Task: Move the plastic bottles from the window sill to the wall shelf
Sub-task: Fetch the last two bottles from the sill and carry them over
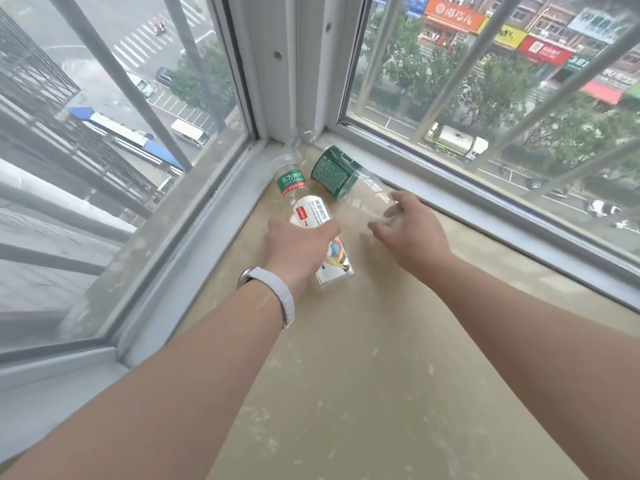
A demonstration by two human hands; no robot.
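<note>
Beige stone window sill [381, 341], corner | left hand [298, 251] grip wrapped on clear white-labelled plastic bottle [320, 237], lying flat | right hand [408, 230] grip apart, at clear green-labelled plastic bottle [346, 181] | third green-banded clear bottle [291, 181] beside | advice: close around mid-body, lift level; wall shelf unseen.

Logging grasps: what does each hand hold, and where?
Left hand grips the white-labelled bottle around its middle; right hand touches the green-labelled bottle near its clear end, not yet closed.
</note>
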